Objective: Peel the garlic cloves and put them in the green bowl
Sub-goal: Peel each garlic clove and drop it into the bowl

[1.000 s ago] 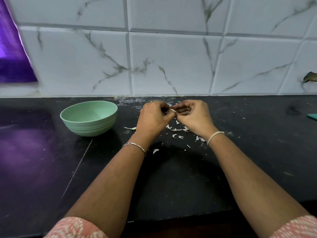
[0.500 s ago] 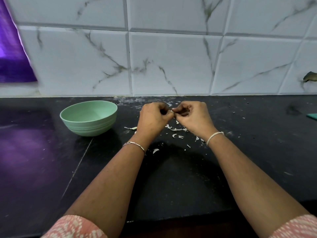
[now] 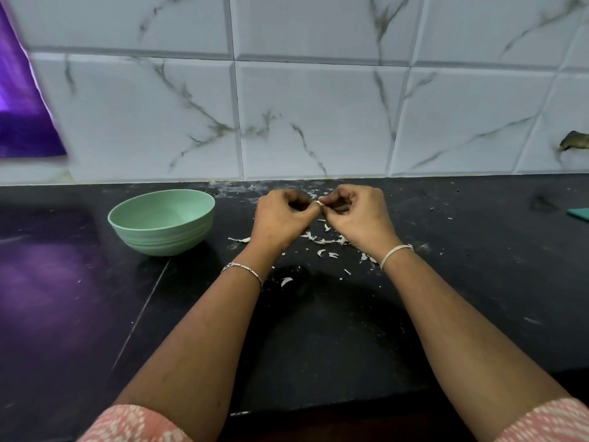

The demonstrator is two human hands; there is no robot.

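Observation:
A small pale garlic clove (image 3: 319, 203) is pinched between the fingertips of both hands, a little above the black counter. My left hand (image 3: 280, 220) has its fingers curled round the clove's left end. My right hand (image 3: 358, 215) pinches the right end with thumb and forefinger. Most of the clove is hidden by the fingers. The green bowl (image 3: 162, 222) stands on the counter to the left of my left hand; its visible inside looks bare. White garlic peel scraps (image 3: 325, 242) lie scattered under and in front of the hands.
The black counter (image 3: 334, 330) runs up to a white marble-tiled wall (image 3: 312, 116). A teal flat object (image 3: 578, 214) lies at the far right edge. A purple cloth (image 3: 19, 106) hangs at the upper left.
Both hands stay together on the clove; the fingertips have shifted slightly as they work at the skin. The bowl and scraps have not moved.

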